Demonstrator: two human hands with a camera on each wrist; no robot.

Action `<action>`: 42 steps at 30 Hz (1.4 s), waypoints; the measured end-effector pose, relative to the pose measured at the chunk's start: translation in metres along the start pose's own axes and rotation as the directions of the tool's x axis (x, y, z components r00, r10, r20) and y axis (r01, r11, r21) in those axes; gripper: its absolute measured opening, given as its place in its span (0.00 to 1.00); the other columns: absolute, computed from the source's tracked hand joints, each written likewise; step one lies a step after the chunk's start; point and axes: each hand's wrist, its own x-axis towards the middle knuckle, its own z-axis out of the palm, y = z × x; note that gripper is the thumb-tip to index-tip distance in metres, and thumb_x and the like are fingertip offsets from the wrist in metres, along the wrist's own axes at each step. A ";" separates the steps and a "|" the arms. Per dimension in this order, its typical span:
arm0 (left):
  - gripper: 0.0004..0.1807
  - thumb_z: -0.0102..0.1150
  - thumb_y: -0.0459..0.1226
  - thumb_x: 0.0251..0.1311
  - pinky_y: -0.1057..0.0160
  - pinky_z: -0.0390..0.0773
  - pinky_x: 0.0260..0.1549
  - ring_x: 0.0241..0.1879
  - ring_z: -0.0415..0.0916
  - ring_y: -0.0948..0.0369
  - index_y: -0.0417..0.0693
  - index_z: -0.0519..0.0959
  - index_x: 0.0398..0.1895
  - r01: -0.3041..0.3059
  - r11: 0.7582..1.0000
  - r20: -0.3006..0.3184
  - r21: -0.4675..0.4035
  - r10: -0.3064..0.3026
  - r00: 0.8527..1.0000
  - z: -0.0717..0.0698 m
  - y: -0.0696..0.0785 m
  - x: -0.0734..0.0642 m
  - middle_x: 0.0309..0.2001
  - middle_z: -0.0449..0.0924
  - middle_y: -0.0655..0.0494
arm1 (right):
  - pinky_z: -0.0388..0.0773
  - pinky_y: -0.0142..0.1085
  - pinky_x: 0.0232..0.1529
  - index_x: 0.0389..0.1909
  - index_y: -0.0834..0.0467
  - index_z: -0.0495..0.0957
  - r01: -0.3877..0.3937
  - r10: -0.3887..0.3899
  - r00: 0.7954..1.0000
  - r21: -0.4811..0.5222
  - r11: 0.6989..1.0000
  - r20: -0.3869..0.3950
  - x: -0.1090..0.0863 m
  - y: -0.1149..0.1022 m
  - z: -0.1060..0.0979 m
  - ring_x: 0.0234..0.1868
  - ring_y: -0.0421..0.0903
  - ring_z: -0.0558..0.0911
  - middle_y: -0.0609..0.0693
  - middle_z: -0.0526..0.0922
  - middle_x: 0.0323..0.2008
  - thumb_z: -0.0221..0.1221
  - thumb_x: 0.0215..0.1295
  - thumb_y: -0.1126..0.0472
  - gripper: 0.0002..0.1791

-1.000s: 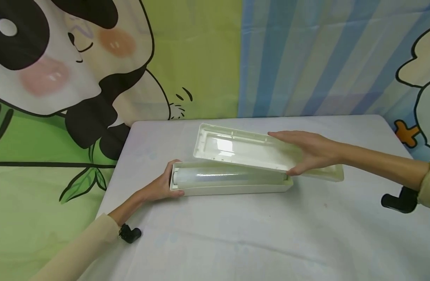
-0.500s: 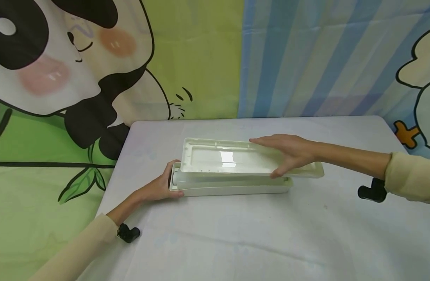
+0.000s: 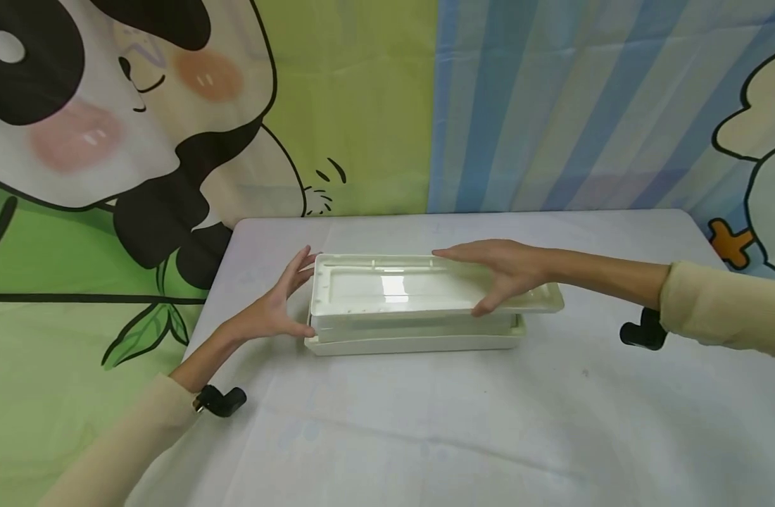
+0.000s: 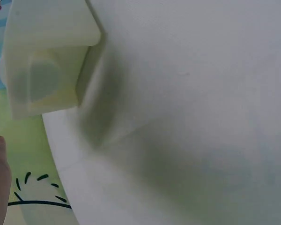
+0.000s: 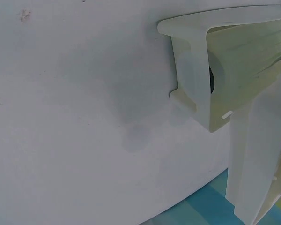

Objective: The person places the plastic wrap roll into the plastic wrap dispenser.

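Note:
A long white lidded box, like a cling film dispenser, lies on the table. Its base [image 3: 412, 345] shows below the lid, with part of a clear film roll [image 3: 419, 327] visible inside. My right hand [image 3: 514, 271] grips the pale lid [image 3: 362, 285] across its width, thumb at the near edge and fingers at the far one. The lid hangs over the base, offset to the far side and right. At the box's left end, my left hand [image 3: 267, 315] has its fingers spread, thumb tip right at the near corner. The right wrist view shows the base's end [image 5: 189, 70] apart from the lid [image 5: 257, 154].
A white cloth covers the table [image 3: 425, 429]. Behind it hangs a cartoon-printed backdrop [image 3: 355, 105], close to the table's far edge. Black wrist cameras [image 3: 221, 401] sit below both sleeves.
My right hand has brought the lid left and towards me over the base. My left hand has let go of the base's left end and spread its fingers.

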 end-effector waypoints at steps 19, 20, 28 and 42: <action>0.57 0.75 0.29 0.40 0.69 0.65 0.62 0.62 0.66 0.52 0.46 0.49 0.73 0.047 0.999 -0.123 -0.009 -0.048 0.991 0.011 0.023 0.019 0.65 0.63 0.46 | 0.58 0.57 0.69 0.77 0.43 0.46 -0.069 0.067 0.993 0.014 0.998 0.099 0.012 0.004 -0.005 0.76 0.54 0.56 0.50 0.53 0.76 0.70 0.48 0.40 0.59; 0.57 0.75 0.28 0.40 0.73 0.65 0.61 0.62 0.66 0.54 0.46 0.49 0.73 0.048 0.999 -0.133 -0.012 -0.050 0.990 0.011 0.023 0.018 0.65 0.63 0.46 | 0.59 0.57 0.69 0.77 0.43 0.45 -0.073 0.074 0.993 -0.009 0.997 0.097 0.012 0.004 -0.005 0.76 0.54 0.56 0.50 0.53 0.76 0.69 0.49 0.39 0.59; 0.57 0.73 0.24 0.39 0.77 0.68 0.56 0.60 0.65 0.67 0.43 0.49 0.73 0.023 0.997 -0.191 -0.080 -0.038 0.981 0.006 0.024 0.015 0.65 0.62 0.47 | 0.63 0.57 0.65 0.77 0.49 0.48 -0.139 0.141 0.990 -0.178 0.974 -0.001 0.000 0.003 -0.016 0.73 0.56 0.62 0.54 0.60 0.73 0.67 0.49 0.35 0.58; 0.55 0.67 0.20 0.40 0.78 0.67 0.53 0.58 0.64 0.67 0.41 0.50 0.73 0.013 0.989 -0.258 -0.145 -0.050 0.965 -0.010 0.024 0.013 0.62 0.63 0.65 | 0.79 0.47 0.52 0.77 0.40 0.30 -0.274 0.385 0.920 0.591 0.759 -0.068 -0.060 0.036 -0.010 0.68 0.63 0.68 0.52 0.34 0.78 0.65 0.60 0.63 0.59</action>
